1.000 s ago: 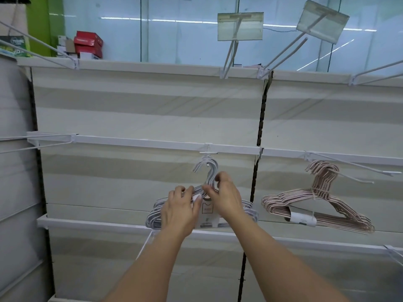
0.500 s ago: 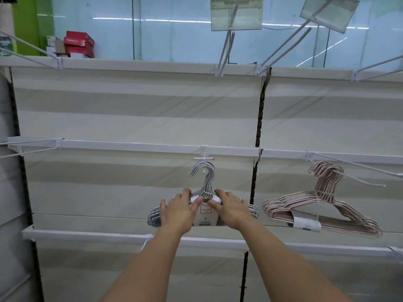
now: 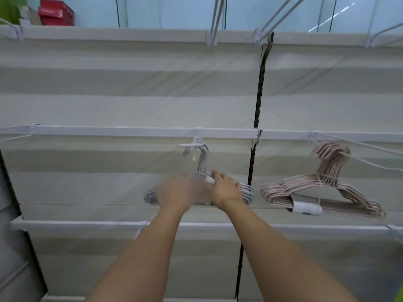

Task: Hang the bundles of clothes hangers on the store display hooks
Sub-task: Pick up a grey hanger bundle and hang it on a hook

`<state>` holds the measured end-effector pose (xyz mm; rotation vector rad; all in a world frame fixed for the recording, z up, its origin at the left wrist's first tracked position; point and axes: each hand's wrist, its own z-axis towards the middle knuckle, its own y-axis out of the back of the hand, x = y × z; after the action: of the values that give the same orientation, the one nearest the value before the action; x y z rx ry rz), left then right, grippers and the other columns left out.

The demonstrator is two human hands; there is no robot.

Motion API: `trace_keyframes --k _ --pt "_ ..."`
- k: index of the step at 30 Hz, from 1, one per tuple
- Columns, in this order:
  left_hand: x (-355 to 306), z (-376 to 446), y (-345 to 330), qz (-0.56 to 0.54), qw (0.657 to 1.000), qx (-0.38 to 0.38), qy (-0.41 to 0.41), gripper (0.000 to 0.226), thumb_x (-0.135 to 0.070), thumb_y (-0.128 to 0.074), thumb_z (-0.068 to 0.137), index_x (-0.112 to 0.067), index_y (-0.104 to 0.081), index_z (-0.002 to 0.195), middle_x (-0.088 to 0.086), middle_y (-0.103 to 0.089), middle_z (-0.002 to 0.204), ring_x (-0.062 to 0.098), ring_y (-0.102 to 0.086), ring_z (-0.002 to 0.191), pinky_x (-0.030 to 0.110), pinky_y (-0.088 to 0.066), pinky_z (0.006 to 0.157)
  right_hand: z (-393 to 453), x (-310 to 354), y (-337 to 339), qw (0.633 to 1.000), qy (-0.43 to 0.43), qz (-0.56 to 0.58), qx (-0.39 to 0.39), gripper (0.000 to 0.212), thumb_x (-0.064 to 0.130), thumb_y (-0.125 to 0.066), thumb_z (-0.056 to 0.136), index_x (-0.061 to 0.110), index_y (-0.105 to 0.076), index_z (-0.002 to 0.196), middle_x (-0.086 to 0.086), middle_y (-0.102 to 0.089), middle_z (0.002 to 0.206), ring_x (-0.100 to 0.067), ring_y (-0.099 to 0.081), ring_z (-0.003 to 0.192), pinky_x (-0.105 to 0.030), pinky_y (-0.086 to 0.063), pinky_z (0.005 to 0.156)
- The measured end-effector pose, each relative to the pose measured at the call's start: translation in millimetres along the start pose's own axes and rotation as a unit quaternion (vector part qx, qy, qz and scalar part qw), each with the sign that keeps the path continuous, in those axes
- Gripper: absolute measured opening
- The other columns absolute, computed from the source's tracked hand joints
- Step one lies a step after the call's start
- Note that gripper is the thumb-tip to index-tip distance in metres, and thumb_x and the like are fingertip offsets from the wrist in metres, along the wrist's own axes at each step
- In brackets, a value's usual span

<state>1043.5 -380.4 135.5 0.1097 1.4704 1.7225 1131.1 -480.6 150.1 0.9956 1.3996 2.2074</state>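
Both hands are raised to the grey hanger bundle (image 3: 247,192), which hangs by its stacked hooks on the middle display hook (image 3: 192,146) of the centre rail (image 3: 113,130).

Right hand (image 3: 225,189): the fingers are curled over the top of the bundle just right of its neck, gripping the shoulder wires. A white band on the bundle shows directly at the fingertips (image 3: 218,175). The right ends of the hangers project past the knuckles toward the black upright slot strip (image 3: 257,110).

Left hand (image 3: 177,191): motion blur obscures the fingers. The hand lies over the left shoulder of the bundle, immediately left of the right-hand fingers, but whether it grips or only touches the wires cannot be determined. The left ends of the hangers project beyond the outer edge of this hand.

The bundle's hooks rise above both sets of fingers and sit over the white end tab of the display hook.

To the right of the right-hand fingers, beyond the slot strip, a pink hanger bundle (image 3: 327,190) hangs on a neighbouring hook (image 3: 359,149) of the same rail; a white label (image 3: 306,207) wraps its lower bars. Neither hand touches it.

Above the fingers, the top rail carries further wire hooks. Red boxes (image 3: 56,15) stand above the panel at upper left.
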Motion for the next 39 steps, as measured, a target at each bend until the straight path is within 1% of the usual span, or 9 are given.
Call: trace_keyframes --k 6,10,16,20,24,28,31,34,39 --pt "-5.5 -18.2 -9.3 -0.032 0.999 -0.035 0.020 0.053 -0.046 -0.024 0.100 -0.024 -0.022 0.148 0.008 -0.016 0.157 0.030 -0.010 0.145 0.049 -0.007 0.117 -22.4 -23.2 -9.3 0.997 0.022 -0.038 -0.071 0.058 0.047 -0.034 0.098 0.020 -0.020 0.148 -0.004 -0.022 0.155 -0.026 -0.017 0.142 -0.044 -0.008 0.119" --pt "0.9 -41.1 -17.9 -0.037 0.998 -0.045 -0.001 0.058 -0.039 -0.028 0.101 -0.020 -0.006 0.152 0.009 0.004 0.160 0.029 0.007 0.146 0.043 0.002 0.118 -44.3 -37.4 -8.4 0.992 0.019 -0.036 -0.116 0.059 0.043 -0.036 0.098 0.021 -0.017 0.150 -0.005 -0.014 0.158 -0.025 -0.008 0.146 -0.045 -0.002 0.119" --pt "-2.6 -74.3 -27.0 -0.043 0.996 -0.075 -0.028 0.064 -0.034 -0.035 0.100 -0.014 -0.004 0.152 0.010 0.006 0.159 0.028 0.007 0.147 0.043 -0.003 0.119 -83.1 -58.1 -1.6 0.993 -0.026 -0.033 -0.111 0.059 0.042 -0.034 0.100 0.020 -0.016 0.152 -0.003 -0.012 0.159 -0.026 -0.006 0.147 -0.042 -0.001 0.118" --pt "-2.3 -101.0 -35.6 -0.065 0.992 -0.091 -0.052 0.064 -0.031 -0.038 0.099 -0.013 -0.005 0.152 0.008 0.004 0.160 0.025 0.007 0.147 0.041 -0.002 0.118 -123.0 -75.8 -12.7 0.990 -0.090 -0.036 -0.098 0.054 0.041 -0.034 0.099 0.018 -0.025 0.147 -0.004 -0.026 0.154 -0.025 -0.020 0.142 -0.042 -0.013 0.116" --pt "2.8 -127.0 -45.2 -0.073 0.989 -0.082 -0.099 0.069 -0.028 -0.041 0.098 -0.014 0.000 0.152 0.006 0.007 0.159 0.022 0.006 0.147 0.038 0.001 0.118 -167.7 -94.0 -26.7 0.980 -0.182 -0.016 -0.074 0.052 0.042 -0.032 0.100 0.017 -0.029 0.145 -0.005 -0.029 0.153 -0.026 -0.024 0.139 -0.042 -0.017 0.114" --pt "7.7 -154.5 -58.6 -0.113 0.983 -0.038 -0.142 0.060 -0.020 -0.041 0.098 -0.010 -0.013 0.151 0.007 -0.008 0.159 0.022 -0.006 0.147 0.035 -0.006 0.119 -208.5 -105.8 -29.7 0.964 -0.249 -0.035 -0.088 0.046 0.039 -0.037 0.099 0.016 -0.038 0.138 -0.008 -0.040 0.144 -0.028 -0.035 0.132 -0.040 -0.024 0.109" --pt "-2.3 -177.0 -71.2 -0.140 0.976 0.049 -0.161 0.053 -0.023 -0.035 0.101 -0.008 -0.020 0.149 0.007 -0.016 0.158 0.021 -0.011 0.146 0.034 -0.009 0.119 -240.9 -115.8 -23.9 0.947 -0.303 -0.040 -0.102 0.046 0.039 -0.038 0.098 0.014 -0.041 0.137 -0.010 -0.044 0.142 -0.028 -0.038 0.130 -0.039 -0.025 0.108" --pt "-28.0 -202.2 -84.4 -0.150 0.959 0.133 -0.199 0.052 -0.028 -0.032 0.102 -0.006 -0.024 0.148 0.009 -0.019 0.157 0.022 -0.015 0.145 0.033 -0.012 0.117 -276.7 -131.4 -13.7 0.929 -0.351 -0.042 -0.107 0.046 0.039 -0.038 0.098 0.014 -0.042 0.137 -0.010 -0.044 0.142 -0.030 -0.038 0.130 -0.040 -0.025 0.108" --pt "-87.1 -260.3 -100.3 -0.169 0.925 0.207 -0.272 0.056 -0.038 -0.030 0.101 -0.006 -0.029 0.146 0.011 -0.024 0.156 0.023 -0.021 0.144 0.033 -0.016 0.116 -344.2 -164.8 7.4 0.890 -0.438 -0.044 -0.117 0.045 0.040 -0.035 0.100 0.013 -0.042 0.135 -0.012 -0.045 0.140 -0.032 -0.041 0.128 -0.044 -0.028 0.105"
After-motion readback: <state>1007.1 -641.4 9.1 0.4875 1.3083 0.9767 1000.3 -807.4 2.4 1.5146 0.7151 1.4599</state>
